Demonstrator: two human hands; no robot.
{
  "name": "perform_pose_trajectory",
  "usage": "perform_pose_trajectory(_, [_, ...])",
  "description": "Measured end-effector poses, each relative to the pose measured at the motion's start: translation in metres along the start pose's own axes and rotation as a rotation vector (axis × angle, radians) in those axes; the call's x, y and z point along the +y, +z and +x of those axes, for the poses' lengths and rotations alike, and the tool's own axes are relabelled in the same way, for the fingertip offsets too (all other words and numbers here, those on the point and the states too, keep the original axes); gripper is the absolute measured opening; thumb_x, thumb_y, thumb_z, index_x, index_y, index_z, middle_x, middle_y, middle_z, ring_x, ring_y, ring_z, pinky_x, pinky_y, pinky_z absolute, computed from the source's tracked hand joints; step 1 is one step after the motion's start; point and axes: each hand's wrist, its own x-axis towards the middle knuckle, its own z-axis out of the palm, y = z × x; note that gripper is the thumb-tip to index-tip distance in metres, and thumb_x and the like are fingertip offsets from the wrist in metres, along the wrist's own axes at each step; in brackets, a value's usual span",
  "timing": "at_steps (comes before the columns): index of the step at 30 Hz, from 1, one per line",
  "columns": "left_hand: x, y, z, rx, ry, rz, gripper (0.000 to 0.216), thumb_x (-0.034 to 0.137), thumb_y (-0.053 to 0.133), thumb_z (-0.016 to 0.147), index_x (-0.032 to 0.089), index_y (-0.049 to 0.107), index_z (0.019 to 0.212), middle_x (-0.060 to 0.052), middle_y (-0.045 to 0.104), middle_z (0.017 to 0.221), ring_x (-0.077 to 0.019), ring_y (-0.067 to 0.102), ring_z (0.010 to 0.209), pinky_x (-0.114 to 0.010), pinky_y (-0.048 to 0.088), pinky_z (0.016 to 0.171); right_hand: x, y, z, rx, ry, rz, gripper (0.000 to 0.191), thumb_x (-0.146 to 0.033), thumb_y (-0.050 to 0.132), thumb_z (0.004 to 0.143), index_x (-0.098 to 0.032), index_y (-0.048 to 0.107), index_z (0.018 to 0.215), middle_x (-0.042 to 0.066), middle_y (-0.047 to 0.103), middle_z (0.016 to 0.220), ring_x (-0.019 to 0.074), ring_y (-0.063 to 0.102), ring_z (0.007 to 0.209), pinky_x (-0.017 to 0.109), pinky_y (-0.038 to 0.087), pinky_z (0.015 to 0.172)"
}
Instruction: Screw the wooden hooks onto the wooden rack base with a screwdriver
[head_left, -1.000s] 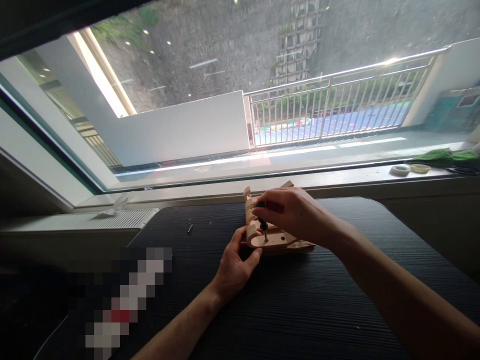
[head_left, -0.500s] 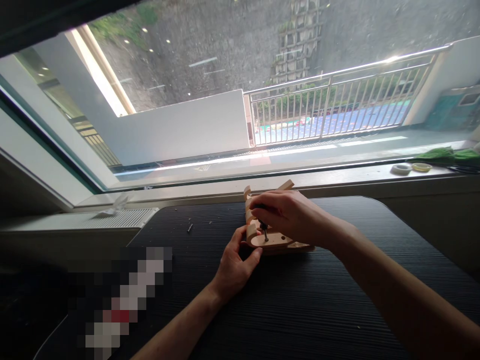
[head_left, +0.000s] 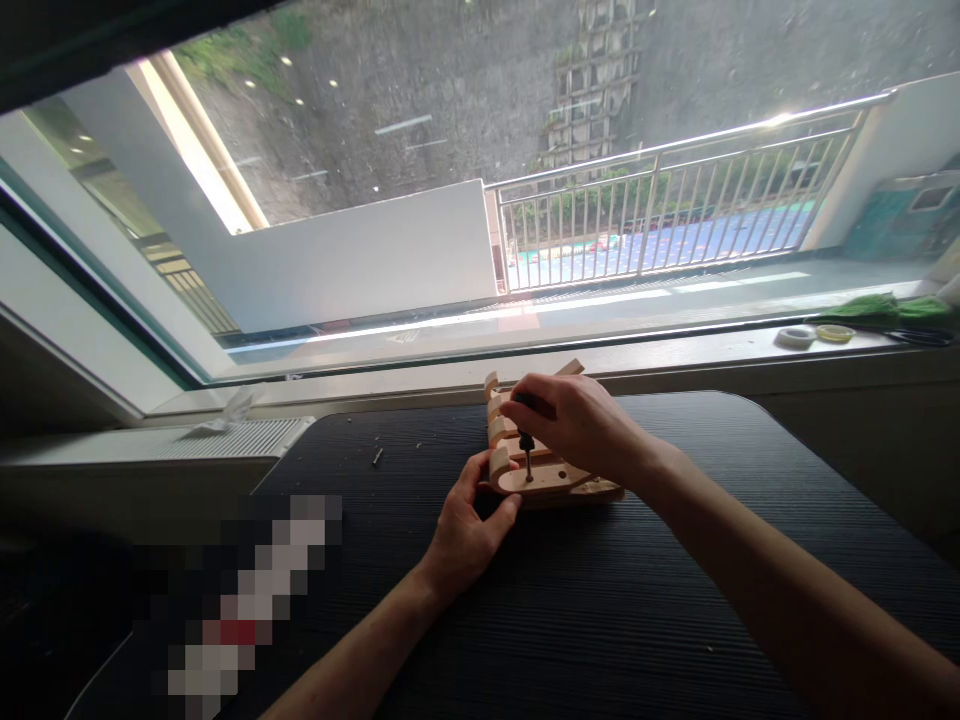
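Observation:
A light wooden assembly [head_left: 545,480] with curved upright pieces along its left side lies on the dark table [head_left: 600,620]. My left hand [head_left: 471,515] grips its near left corner, thumb on the front edge and fingers behind the curved end. In my right hand [head_left: 574,415] is a screwdriver [head_left: 527,443] with a dark handle, held nearly upright. Its tip meets the near wooden piece at the left; a dark hole shows in that piece to the right of the tip. My right hand hides part of the assembly's far side.
A small dark screw-like piece [head_left: 377,457] and some bits lie on the table to the left. Two tape rolls [head_left: 795,337] and a green bundle [head_left: 874,309] rest on the windowsill. A crumpled clear plastic piece [head_left: 234,410] lies on the white vent at the left.
My right hand has turned and lifted slightly around the screwdriver, showing more of its handle and shaft. My left hand keeps its hold on the wooden assembly.

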Motion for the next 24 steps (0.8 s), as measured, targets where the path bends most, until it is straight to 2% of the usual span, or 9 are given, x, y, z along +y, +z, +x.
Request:
perform_pose_trajectory(2, [0.0, 0.0, 0.0, -0.004, -0.001, -0.003, 0.038, 0.018, 0.058, 0.078, 0.021, 0.049, 0.115, -0.003, 0.062, 0.109, -0.0177, 0.059, 0.098, -0.03, 0.046, 0.09, -0.002, -0.001, -0.001, -0.009, 0.004, -0.02, 0.032, -0.044, 0.043, 0.09, -0.02, 0.064, 0.09, 0.001, 0.061, 0.064, 0.0119, 0.051, 0.055, 0.023, 0.03, 0.054])
perform_pose_trajectory(7, [-0.001, 0.0, 0.0, -0.008, 0.003, -0.007, 0.038, 0.018, 0.057, 0.079, 0.02, 0.048, 0.116, -0.004, 0.061, 0.11, -0.0169, 0.059, 0.097, -0.029, 0.046, 0.089, -0.006, -0.007, -0.004, -0.03, -0.045, -0.056, 0.027, -0.034, 0.041, 0.092, -0.025, 0.062, 0.106, 0.003, 0.069, 0.087, 0.0178, 0.062, 0.077, 0.026, 0.036, 0.064])
perform_pose_trajectory(12, [-0.002, -0.001, 0.0, -0.023, 0.003, -0.017, 0.037, 0.018, 0.056, 0.08, 0.021, 0.048, 0.116, -0.003, 0.06, 0.111, -0.0167, 0.058, 0.097, -0.029, 0.046, 0.09, -0.005, -0.015, -0.005, -0.125, -0.085, -0.017, 0.029, -0.023, 0.045, 0.087, -0.026, 0.061, 0.112, 0.001, 0.07, 0.092, 0.0165, 0.062, 0.079, 0.025, 0.037, 0.066])
perform_pose_trajectory(18, [-0.002, 0.0, 0.0, -0.024, 0.002, -0.025, 0.039, 0.017, 0.057, 0.08, 0.021, 0.047, 0.117, -0.003, 0.06, 0.111, -0.0163, 0.058, 0.098, -0.028, 0.045, 0.09, 0.0, -0.015, -0.003, -0.093, -0.076, -0.046, 0.023, -0.03, 0.045, 0.089, -0.024, 0.063, 0.104, 0.0, 0.068, 0.079, 0.0139, 0.059, 0.069, 0.024, 0.034, 0.06])
perform_pose_trajectory(21, [-0.003, 0.0, 0.0, -0.026, -0.012, -0.023, 0.038, 0.018, 0.057, 0.08, 0.021, 0.047, 0.117, -0.003, 0.06, 0.111, -0.0159, 0.058, 0.097, -0.028, 0.045, 0.09, 0.002, -0.013, -0.002, -0.078, -0.065, -0.042, 0.021, -0.035, 0.047, 0.088, -0.023, 0.063, 0.095, -0.002, 0.064, 0.068, 0.0108, 0.053, 0.057, 0.023, 0.03, 0.054])
perform_pose_trajectory(24, [-0.003, 0.0, 0.0, -0.026, -0.016, -0.027, 0.038, 0.017, 0.057, 0.08, 0.02, 0.047, 0.117, -0.003, 0.06, 0.11, -0.0157, 0.058, 0.097, -0.027, 0.045, 0.089, 0.003, -0.01, -0.002, -0.074, -0.033, -0.031, 0.021, -0.038, 0.049, 0.087, -0.023, 0.062, 0.089, -0.002, 0.061, 0.062, 0.01, 0.049, 0.053, 0.023, 0.028, 0.052])
